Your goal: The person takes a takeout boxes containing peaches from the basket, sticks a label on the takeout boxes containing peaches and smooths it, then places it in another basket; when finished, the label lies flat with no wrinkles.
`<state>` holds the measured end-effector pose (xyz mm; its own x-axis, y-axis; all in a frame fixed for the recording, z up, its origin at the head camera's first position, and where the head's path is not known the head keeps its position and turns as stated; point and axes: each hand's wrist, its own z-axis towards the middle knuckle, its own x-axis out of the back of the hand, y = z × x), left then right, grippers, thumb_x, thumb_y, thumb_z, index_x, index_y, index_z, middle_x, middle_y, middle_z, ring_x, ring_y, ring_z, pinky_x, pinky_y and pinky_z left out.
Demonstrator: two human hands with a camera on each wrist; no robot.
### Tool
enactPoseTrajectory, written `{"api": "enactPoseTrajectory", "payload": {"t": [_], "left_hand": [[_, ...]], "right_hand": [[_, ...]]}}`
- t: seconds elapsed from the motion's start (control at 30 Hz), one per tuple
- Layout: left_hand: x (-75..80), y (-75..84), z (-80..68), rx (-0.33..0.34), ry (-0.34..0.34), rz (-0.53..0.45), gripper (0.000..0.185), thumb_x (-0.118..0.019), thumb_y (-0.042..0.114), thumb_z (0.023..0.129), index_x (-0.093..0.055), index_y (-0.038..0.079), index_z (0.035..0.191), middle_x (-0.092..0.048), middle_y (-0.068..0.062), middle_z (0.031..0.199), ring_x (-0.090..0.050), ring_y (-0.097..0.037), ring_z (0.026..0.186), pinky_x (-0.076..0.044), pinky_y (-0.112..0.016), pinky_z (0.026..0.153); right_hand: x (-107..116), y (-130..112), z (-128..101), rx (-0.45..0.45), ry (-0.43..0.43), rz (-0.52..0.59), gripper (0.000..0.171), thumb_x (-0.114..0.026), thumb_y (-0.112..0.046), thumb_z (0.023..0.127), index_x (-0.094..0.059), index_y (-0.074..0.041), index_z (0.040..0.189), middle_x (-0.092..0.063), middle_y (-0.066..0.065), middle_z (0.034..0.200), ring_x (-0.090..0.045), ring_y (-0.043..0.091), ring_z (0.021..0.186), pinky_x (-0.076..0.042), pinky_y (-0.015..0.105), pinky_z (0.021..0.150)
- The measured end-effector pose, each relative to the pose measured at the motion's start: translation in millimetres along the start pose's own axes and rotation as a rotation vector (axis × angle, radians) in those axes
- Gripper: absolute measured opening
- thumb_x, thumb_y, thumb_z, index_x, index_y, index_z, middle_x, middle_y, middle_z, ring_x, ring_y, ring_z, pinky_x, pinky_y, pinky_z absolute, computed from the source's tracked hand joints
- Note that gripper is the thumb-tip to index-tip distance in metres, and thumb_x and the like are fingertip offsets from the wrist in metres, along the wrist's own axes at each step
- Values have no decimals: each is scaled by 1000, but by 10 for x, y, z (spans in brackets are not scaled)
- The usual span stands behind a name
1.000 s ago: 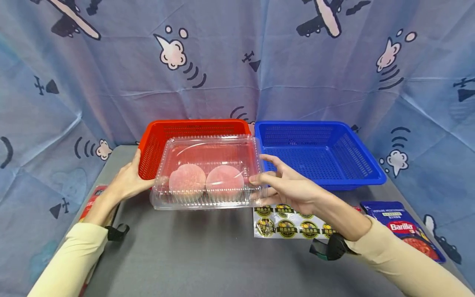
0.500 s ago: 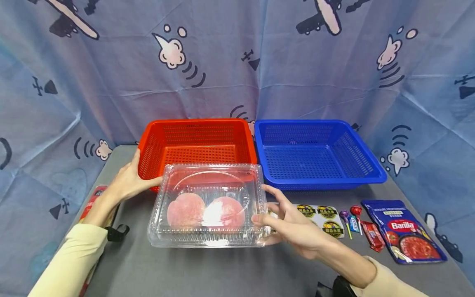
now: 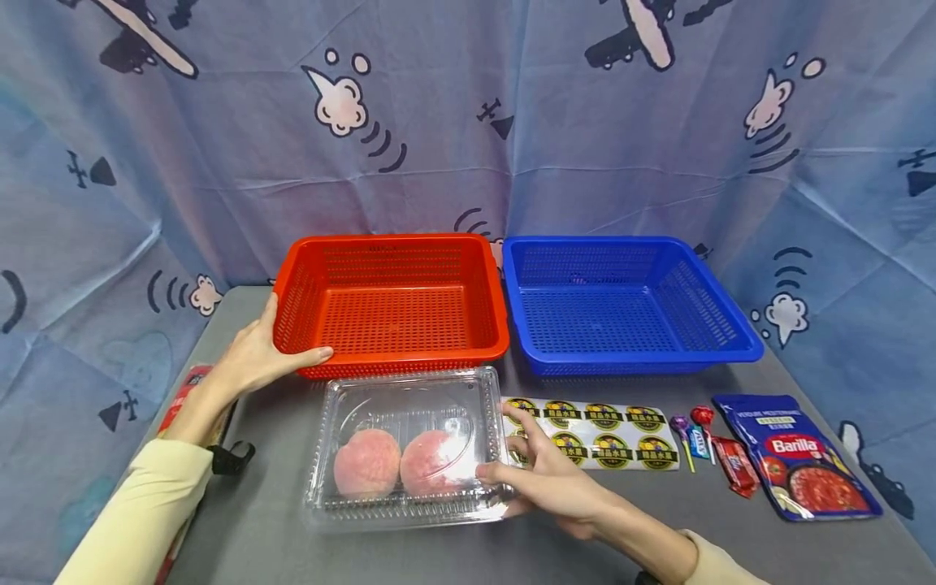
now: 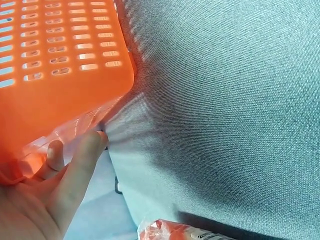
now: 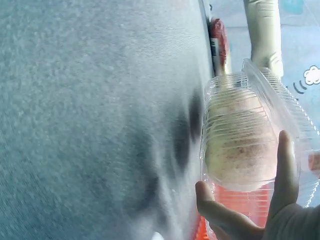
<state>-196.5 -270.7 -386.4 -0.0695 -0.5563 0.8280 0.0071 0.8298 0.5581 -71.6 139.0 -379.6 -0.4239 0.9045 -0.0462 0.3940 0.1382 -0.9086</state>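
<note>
A clear clamshell box (image 3: 409, 448) holding two peaches (image 3: 367, 461) sat on the grey table (image 3: 409, 552) at lower centre of the head view, its long axis running left to right, just in front of the red basket (image 3: 392, 302). The right hand (image 3: 550, 479) gripped the box's right end, thumb on the lid and fingers beneath, so the box lay left of that palm. The left hand (image 3: 256, 357), farther off at centre left, clasped the basket's near-left corner with fingers curled round it.
</note>
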Motion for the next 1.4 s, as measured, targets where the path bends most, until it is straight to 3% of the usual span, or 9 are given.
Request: {"api": "enactPoseTrajectory", "payload": {"t": [0.13,0.27,0.47,0.67,0.77,1.1,1.27,1.4], "left_hand": [[0,16,1,10,-6,8,134,-71,77,77,15,22,164,-45,-35,150,-49,-50,134,-46,-67,103],[0,19,-2,8,7,-3,133,-73,75,76,13,24,164,-48,-33,148,-51,-49,132,-47,-66,102],[-7,10,-4,-5,11,-18,131,-73,73,78,12,25,164,-47,-33,149,-51,-49,132,-46,-67,103],[-16,3,-6,-1,7,-19,132,-73,73,78,13,23,164,-45,-33,152,-49,-50,134,-46,-67,103],[-17,7,-9,4,4,-15,133,-72,74,78,14,21,164,-42,-35,153,-48,-51,135,-45,-68,105],[-23,20,-13,-5,22,-32,130,-74,72,78,12,24,165,-45,-33,152,-49,-50,135,-45,-68,104],[-37,15,-18,-23,52,-62,125,-76,67,79,4,26,166,-51,-30,146,-52,-46,130,-46,-66,102],[-59,5,-14,-48,87,-97,121,-79,62,79,-5,25,166,-54,-26,143,-53,-43,128,-46,-66,101]], "right_hand": [[-12,62,62,-9,2,14,93,-73,-16,90,-14,-25,160,-14,40,160,-66,26,107,-61,42,73],[-13,79,96,-12,-4,6,93,-74,-16,90,-13,-24,160,-12,41,159,-67,25,107,-62,43,75],[-2,102,129,-9,-23,6,93,-74,-14,89,-12,-19,158,-9,43,157,-67,25,101,-62,35,70],[-8,147,166,-2,-23,34,92,-73,-10,86,-14,-17,157,-27,36,150,-68,27,90,-62,33,67],[-12,170,179,-2,-28,43,91,-72,-9,87,-13,-15,156,-32,32,145,-66,26,95,-64,38,70],[9,193,185,-17,-44,23,92,-74,-15,89,-12,-15,156,-24,35,151,-69,28,95,-64,42,78],[63,201,156,-5,-85,-22,94,-75,-23,93,-9,-14,159,-20,38,154,-69,28,98,-63,43,83],[119,197,136,10,-109,-68,93,-74,-27,94,-10,-15,161,-25,36,153,-68,24,99,-62,43,84]]}}
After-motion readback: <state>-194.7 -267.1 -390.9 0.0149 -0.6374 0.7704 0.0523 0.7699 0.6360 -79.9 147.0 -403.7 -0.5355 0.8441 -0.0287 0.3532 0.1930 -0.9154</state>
